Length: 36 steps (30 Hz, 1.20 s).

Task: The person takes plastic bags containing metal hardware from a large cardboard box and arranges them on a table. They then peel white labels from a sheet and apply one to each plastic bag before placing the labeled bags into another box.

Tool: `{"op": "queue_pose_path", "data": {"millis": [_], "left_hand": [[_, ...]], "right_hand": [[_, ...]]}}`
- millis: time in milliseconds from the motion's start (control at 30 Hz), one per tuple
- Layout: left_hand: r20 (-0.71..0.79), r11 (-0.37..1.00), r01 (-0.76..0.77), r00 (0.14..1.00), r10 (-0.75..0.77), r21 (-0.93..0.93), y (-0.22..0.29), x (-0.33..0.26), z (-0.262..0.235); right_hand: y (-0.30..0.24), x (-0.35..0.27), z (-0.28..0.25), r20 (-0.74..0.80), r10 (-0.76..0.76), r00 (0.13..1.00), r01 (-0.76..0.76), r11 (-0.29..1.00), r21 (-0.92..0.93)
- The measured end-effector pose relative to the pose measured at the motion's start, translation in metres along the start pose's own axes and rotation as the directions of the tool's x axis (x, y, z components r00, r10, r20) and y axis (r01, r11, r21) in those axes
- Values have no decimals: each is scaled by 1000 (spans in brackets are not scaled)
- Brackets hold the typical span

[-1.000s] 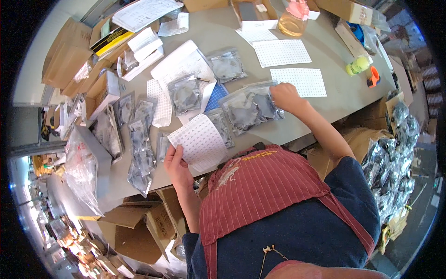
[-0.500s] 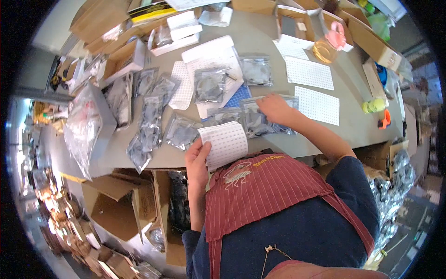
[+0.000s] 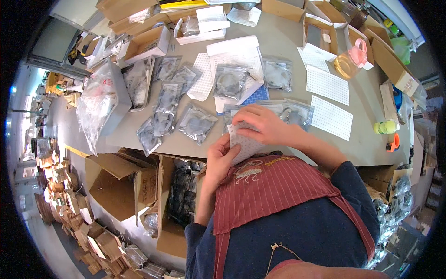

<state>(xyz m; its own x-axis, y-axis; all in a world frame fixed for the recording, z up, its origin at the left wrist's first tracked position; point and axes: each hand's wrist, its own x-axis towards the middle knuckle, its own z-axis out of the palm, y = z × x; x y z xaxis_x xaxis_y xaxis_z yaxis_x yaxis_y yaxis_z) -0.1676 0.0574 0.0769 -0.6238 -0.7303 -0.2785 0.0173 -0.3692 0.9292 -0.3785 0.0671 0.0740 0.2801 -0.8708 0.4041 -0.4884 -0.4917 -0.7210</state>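
Left hand (image 3: 220, 159) pinches printed grid sheet (image 3: 247, 149) at near edge of grey table (image 3: 282, 39). Right hand (image 3: 263, 123) lies over sheet, grip indeterminable, hiding part of zip bags (image 3: 299, 111) beyond. Pink-lidded jug (image 3: 349, 64) farther right; open carton (image 3: 116, 193) below tabletop.

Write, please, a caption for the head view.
Left hand holds a printed sheet, right hand at its top, with bags on the table beyond.

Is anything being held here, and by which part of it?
A printed label sheet: the left hand pinches its left edge. The right hand covers its top; whether it grips cannot be told.
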Motion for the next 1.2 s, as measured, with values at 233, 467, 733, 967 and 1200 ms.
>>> {"op": "queue_pose_path", "data": {"millis": [233,467,733,967,1200], "left_hand": [[-98,956,2,995,28,293,-7,7,-4],[-87,920,-135,980,179,369,-9,9,4],[-87,949,-123,984,154,290,-12,14,8],[-100,999,44,994,-46,-19,2,17,18],[-244,983,28,967,-74,-184,-13,17,-20]], "right_hand": [[-10,-3,8,-138,-123,983,101,982,-158],[-11,-7,10,-140,-122,983,93,977,-193],[-6,-11,13,-139,-131,982,95,966,-242],[1,-15,10,-178,-247,953,172,919,-356],[55,-8,-27,-287,80,955,-152,959,-239]]}}
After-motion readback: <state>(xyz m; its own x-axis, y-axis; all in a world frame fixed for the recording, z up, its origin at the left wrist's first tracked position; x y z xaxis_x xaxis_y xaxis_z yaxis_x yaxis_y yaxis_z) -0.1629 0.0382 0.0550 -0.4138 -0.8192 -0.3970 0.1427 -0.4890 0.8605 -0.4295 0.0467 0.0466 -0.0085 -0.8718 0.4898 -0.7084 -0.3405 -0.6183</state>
